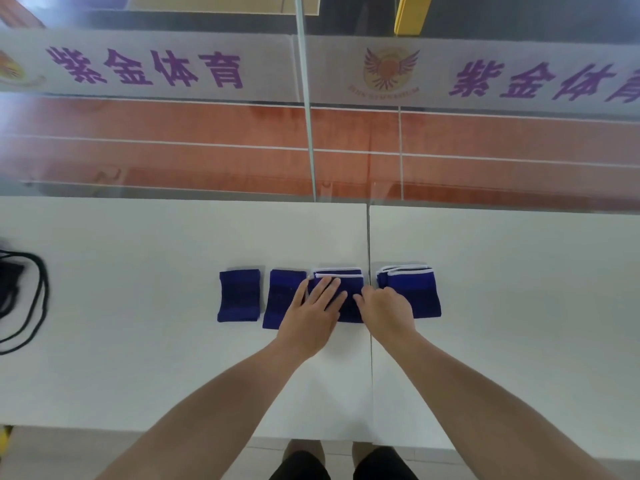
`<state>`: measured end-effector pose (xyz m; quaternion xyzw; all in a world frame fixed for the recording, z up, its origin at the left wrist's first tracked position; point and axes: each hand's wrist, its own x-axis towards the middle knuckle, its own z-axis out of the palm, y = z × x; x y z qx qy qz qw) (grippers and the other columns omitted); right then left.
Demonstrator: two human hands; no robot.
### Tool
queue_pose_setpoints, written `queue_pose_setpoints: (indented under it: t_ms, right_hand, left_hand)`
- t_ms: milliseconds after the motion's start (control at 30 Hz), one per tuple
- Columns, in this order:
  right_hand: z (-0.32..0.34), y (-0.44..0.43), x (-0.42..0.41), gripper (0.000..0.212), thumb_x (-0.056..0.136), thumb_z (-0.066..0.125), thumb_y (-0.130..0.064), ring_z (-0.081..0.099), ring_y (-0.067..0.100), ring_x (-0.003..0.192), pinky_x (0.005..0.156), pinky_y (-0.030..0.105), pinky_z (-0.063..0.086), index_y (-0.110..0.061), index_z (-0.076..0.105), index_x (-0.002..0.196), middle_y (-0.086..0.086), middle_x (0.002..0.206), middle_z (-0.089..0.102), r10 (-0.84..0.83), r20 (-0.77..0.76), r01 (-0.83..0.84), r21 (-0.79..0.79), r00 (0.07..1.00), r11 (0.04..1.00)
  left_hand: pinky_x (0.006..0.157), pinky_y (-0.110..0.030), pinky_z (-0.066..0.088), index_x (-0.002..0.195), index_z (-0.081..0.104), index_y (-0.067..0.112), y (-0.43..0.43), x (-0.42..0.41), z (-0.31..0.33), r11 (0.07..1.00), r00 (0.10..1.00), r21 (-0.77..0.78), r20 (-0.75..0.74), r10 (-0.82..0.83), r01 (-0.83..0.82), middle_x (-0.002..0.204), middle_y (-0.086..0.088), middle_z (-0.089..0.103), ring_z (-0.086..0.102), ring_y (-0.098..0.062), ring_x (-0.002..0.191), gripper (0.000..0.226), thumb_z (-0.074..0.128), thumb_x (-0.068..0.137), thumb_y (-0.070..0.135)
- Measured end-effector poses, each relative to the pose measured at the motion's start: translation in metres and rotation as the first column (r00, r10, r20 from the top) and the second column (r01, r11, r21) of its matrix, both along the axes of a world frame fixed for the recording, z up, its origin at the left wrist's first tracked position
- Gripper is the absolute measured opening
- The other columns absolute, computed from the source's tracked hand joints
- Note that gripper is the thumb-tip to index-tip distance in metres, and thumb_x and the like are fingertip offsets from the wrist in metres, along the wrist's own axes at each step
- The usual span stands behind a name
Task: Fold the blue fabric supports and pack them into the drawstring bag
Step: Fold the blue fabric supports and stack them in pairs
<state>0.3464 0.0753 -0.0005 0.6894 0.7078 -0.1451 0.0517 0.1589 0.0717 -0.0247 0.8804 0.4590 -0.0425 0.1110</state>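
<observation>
Our knees (303, 452), in black shorts, showed at the near edge, and our forearms reached over the white table (138, 341). Our left hand (313, 310) lay flat, fingers spread, on the third support (350, 311) in a row of four. Our right hand (386, 311) sat just beside it, fingers curled at that support's right edge; we could not tell whether they pinched cloth.

The first support (239, 295), second support (282, 299) and white-trimmed fourth support (419, 292) lay folded alongside. What we took for the drawstring bag (10, 289), dark and blurred with looped cord, lay well apart at the left edge.

We judged that lifting the pressing hand could let the springy fold open, and a careless sweep could drag its neighbours askew.

The banner (145, 69) read 紫金体育 in purple, repeated at right; the lettering under the winged emblem (391, 69) was too small to read.
</observation>
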Motion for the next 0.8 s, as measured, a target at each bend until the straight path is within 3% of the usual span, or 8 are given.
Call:
queue_pose_setpoints:
  t_ms: [67,133,267,433,533,633,733,800]
  right_hand:
    - [-0.002,-0.005,0.0,0.017,0.1,0.053,-0.024,0.063,0.02,0.073,0.069,0.032,0.053,-0.016,0.062,0.088,0.002,0.079,0.07,0.106,-0.003,-0.105,0.121,0.994,0.987]
    - [-0.01,-0.011,0.002,0.012,0.097,0.054,-0.016,0.063,0.022,0.091,0.085,0.034,0.052,-0.014,0.065,0.101,0.003,0.097,0.07,0.206,-0.084,-0.187,0.191,0.975,0.964]
    - [-0.029,-0.022,0.003,0.043,0.091,0.061,-0.01,0.048,0.027,0.138,0.116,0.042,0.038,-0.006,0.06,0.134,0.011,0.146,0.054,0.322,-0.104,-0.295,0.214,0.941,0.931]
    - [-0.037,-0.036,0.0,0.059,0.099,0.034,-0.034,0.018,0.022,0.153,0.123,0.049,0.02,-0.008,0.035,0.153,0.007,0.164,0.026,0.322,-0.072,-0.321,0.018,0.944,0.947]
    - [-0.036,-0.036,-0.003,0.071,0.093,0.049,-0.039,0.014,0.022,0.154,0.124,0.05,0.015,-0.008,0.03,0.154,0.008,0.165,0.02,0.311,-0.073,-0.314,-0.035,0.948,0.949]
    - [-0.035,-0.03,0.001,0.067,0.088,0.066,-0.03,0.032,0.024,0.149,0.122,0.05,0.022,-0.008,0.046,0.147,0.01,0.159,0.036,0.349,-0.011,-0.349,-0.024,0.937,0.937]
    - [-0.029,-0.023,0.0,0.057,0.081,0.075,-0.023,0.05,0.027,0.137,0.114,0.052,0.037,-0.009,0.062,0.134,0.011,0.148,0.053,0.376,0.077,-0.376,-0.006,0.924,0.926]
    - [-0.022,-0.021,-0.006,0.049,0.079,0.077,-0.022,0.057,0.03,0.124,0.104,0.05,0.045,-0.012,0.066,0.125,0.009,0.141,0.059,0.35,0.102,-0.351,-0.01,0.931,0.936]
  left_hand:
    - [0.121,-0.056,0.008,0.158,0.019,0.02,-0.006,-0.004,-0.004,0.996,0.996,-0.086,-0.086,0.02,-0.028,0.168,-0.004,0.008,0.003,-0.023,0.154,0.054,0.03,0.106,0.033]
    - [0.121,-0.057,0.004,0.159,0.01,0.02,-0.01,-0.004,-0.005,0.993,0.992,-0.106,-0.122,0.044,-0.057,0.168,-0.003,-0.001,-0.005,-0.022,0.154,0.058,0.029,0.106,0.034]
    - [0.121,-0.056,-0.003,0.16,0.0,0.019,-0.016,-0.004,-0.012,0.992,0.986,-0.107,-0.156,0.057,-0.074,0.167,-0.001,-0.011,-0.013,-0.021,0.153,0.063,0.022,0.106,0.043]
    - [0.12,-0.059,0.002,0.159,0.005,0.017,-0.016,-0.008,-0.022,0.998,0.99,-0.054,-0.14,0.017,-0.025,0.167,-0.004,-0.004,-0.008,-0.024,0.154,0.067,0.025,0.104,0.05]
    - [0.12,-0.059,0.004,0.159,0.005,0.016,-0.013,-0.009,-0.026,0.999,0.99,-0.043,-0.144,-0.006,0.0,0.167,-0.006,-0.002,-0.004,-0.026,0.154,0.068,0.028,0.105,0.05]
    - [0.119,-0.058,0.017,0.155,0.029,0.011,-0.006,-0.013,-0.026,0.999,0.995,0.008,-0.092,-0.041,0.042,0.164,-0.011,0.022,0.019,-0.029,0.152,0.061,0.04,0.104,0.042]
    - [0.115,-0.053,0.034,0.125,0.065,0.008,0.002,-0.014,-0.025,0.988,0.994,0.107,-0.017,-0.112,0.114,0.142,-0.014,0.057,0.049,-0.03,0.136,0.039,0.053,0.096,0.03]
    - [0.111,-0.05,0.04,0.109,0.072,0.008,0.006,-0.012,-0.021,0.986,0.994,0.138,0.036,-0.103,0.097,0.128,-0.012,0.067,0.059,-0.027,0.126,0.031,0.053,0.093,0.027]
